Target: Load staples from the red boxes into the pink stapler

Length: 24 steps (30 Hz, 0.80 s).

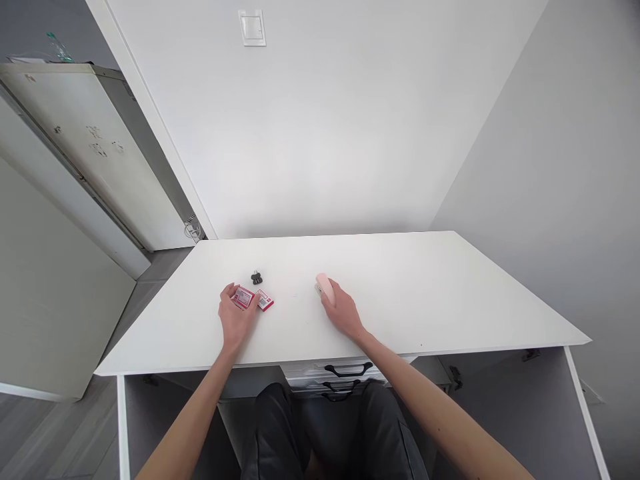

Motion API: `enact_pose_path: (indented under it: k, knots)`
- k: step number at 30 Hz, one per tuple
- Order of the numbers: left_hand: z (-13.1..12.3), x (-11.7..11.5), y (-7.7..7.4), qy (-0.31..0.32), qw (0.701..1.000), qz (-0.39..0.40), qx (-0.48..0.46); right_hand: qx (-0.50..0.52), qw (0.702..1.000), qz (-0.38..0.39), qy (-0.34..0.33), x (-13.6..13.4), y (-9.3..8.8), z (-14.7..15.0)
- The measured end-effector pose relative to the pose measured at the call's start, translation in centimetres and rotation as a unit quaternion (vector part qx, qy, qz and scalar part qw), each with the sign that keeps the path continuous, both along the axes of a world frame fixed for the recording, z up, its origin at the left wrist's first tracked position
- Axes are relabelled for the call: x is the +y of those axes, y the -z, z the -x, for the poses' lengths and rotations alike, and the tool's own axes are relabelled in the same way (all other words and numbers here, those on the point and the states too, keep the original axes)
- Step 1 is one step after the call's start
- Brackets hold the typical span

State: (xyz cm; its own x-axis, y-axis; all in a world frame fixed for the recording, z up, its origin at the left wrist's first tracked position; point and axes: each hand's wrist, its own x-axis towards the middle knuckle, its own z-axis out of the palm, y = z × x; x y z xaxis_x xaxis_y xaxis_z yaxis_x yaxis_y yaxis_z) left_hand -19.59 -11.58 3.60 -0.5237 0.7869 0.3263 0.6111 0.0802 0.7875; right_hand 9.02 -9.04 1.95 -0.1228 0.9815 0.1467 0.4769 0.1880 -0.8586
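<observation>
My left hand [237, 323] is closed around a small red-and-white box [243, 297] on the white tabletop, fingers on its left side and thumb on its right. A second small red-and-white box [265, 301] with a barcode-like label lies just right of that thumb. Behind the boxes sit black binder clips [257, 277], grouped too closely to tell apart. To the right, my right hand [343, 311] is wrapped round a pale pink stapler [325, 287], whose metal front end points away from me. The palm covers the stapler's near end.
The white desk [400, 287] meets a wall with a light switch [253, 28]. Below its front edge are drawers with black handles [349, 370] and open compartments on both sides. A pale metal cabinet [95, 147] stands beyond the doorway at left.
</observation>
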Motion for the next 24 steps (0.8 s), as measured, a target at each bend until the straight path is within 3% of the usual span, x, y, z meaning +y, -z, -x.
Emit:
enact_pose_path:
  k: [8,16,24]
  knots:
    - [-0.2,-0.2,-0.1,0.025,1.000,0.007,-0.009,-0.004,1.000,-0.003,0.001,0.1,0.3,0.0]
    - [-0.1,0.0,0.0,0.041,0.996,0.036,0.075,-0.007,1.000,0.001,0.007,0.1,0.4,-0.1]
    - [-0.1,0.3,1.2,0.038,0.988,0.032,0.144,-0.013,1.000,0.001,0.011,0.1,0.4,-0.1]
